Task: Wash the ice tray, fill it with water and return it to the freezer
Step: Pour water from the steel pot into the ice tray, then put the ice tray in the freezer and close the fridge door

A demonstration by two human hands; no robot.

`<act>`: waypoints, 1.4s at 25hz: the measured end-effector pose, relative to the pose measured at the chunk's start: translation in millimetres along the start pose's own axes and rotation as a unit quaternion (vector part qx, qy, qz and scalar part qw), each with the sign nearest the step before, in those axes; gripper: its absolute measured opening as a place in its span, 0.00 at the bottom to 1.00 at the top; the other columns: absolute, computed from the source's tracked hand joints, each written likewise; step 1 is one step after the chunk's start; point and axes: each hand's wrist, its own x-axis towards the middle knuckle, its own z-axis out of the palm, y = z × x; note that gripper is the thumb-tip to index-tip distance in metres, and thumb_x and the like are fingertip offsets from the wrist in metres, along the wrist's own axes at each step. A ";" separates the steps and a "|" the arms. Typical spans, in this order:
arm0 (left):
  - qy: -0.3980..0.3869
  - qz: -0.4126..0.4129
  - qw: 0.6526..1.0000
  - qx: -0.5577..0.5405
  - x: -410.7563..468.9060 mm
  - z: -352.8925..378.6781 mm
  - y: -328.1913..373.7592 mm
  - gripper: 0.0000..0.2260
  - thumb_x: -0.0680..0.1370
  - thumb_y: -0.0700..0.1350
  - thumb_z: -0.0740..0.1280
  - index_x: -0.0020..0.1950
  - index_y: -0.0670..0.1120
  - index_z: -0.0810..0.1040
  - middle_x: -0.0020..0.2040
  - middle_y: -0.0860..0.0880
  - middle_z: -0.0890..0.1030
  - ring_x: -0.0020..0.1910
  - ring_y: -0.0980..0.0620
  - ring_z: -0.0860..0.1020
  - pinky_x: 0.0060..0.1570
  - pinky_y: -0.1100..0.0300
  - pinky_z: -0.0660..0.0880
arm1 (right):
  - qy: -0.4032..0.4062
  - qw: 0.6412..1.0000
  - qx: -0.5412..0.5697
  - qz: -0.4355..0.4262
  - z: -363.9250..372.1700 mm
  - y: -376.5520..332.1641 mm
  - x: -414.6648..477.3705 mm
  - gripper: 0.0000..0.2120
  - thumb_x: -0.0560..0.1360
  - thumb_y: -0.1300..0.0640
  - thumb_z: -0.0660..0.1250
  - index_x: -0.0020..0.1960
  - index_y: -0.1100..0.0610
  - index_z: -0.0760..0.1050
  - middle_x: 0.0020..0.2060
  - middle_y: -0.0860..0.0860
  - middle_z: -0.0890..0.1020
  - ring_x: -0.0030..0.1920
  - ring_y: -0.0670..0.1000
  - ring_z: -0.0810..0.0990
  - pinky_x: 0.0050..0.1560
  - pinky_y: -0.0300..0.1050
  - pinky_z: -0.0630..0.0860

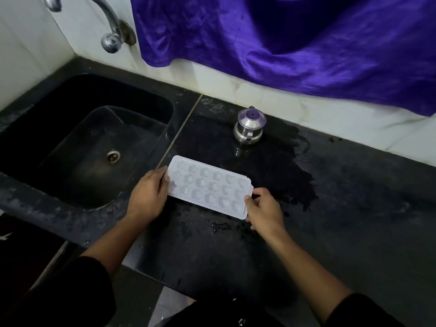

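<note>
The ice tray [208, 186] lies in the middle of the frame on the dark bench [342, 185], just right of the sink [113, 95]. Whether it rests on the wet surface or is held a little clear of it cannot be told. Its long axis runs from the centre-left down toward the lower right, so one short end points at the sink and the other points away along the bench.

The hands hold the tray by those two short ends. The left hand [147, 194] grips the end nearest the sink, with its thumb on top of the rim and its fingers curled round the edge. The right hand [265, 210] pinches the lower-right end, with its thumb on the rim by the corner and its fingers bent beyond and under the edge. Both forearms come up from the bottom of the frame and spread apart, with the tray spanning the gap between them and sitting roughly level.

The left hand is nearer the sink, with the tap [111, 27] at the upper left, well apart from the tray. The cells look pale and glossy, but whether they hold water cannot be made out. If they do, the two-ended grip suits a level carry, and any tilt along the long axis would probably spill it.

A steel pot [249, 127] with a lid stands above the tray, apart from it, at the edge of a puddle [283, 166]. A purple cloth [283, 43] hangs across the upper right.
</note>
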 end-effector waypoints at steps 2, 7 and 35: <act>-0.009 -0.022 1.000 -0.018 -1.0 1.7 3.1 0.18 0.87 0.48 0.58 0.73 0.45 0.76 0.60 0.42 0.80 0.60 0.40 0.79 0.58 0.48 0.73 | -0.014 1.000 -0.005 -0.012 -2.9 -0.6 2.4 0.05 0.81 0.52 0.66 0.51 0.43 0.71 0.41 0.48 0.83 0.39 0.53 0.85 0.44 0.60 0.84; 0.005 -0.091 0.988 -0.122 -25.9 -3.2 9.0 0.15 0.86 0.41 0.60 0.71 0.43 0.77 0.64 0.44 0.80 0.63 0.45 0.77 0.62 0.51 0.72 | -0.032 0.998 0.032 -0.054 -18.6 -5.0 7.3 0.05 0.81 0.53 0.67 0.56 0.46 0.74 0.43 0.50 0.83 0.41 0.54 0.85 0.43 0.56 0.83; 0.379 -0.298 0.688 -0.542 -294.1 -193.1 -173.6 0.17 0.88 0.50 0.60 0.59 0.37 0.80 0.51 0.42 0.87 0.44 0.49 0.85 0.37 0.62 0.80 | -0.293 0.931 0.104 -0.194 239.0 -217.5 -187.7 0.16 0.86 0.49 0.60 0.52 0.60 0.79 0.45 0.55 0.86 0.40 0.50 0.83 0.29 0.36 0.73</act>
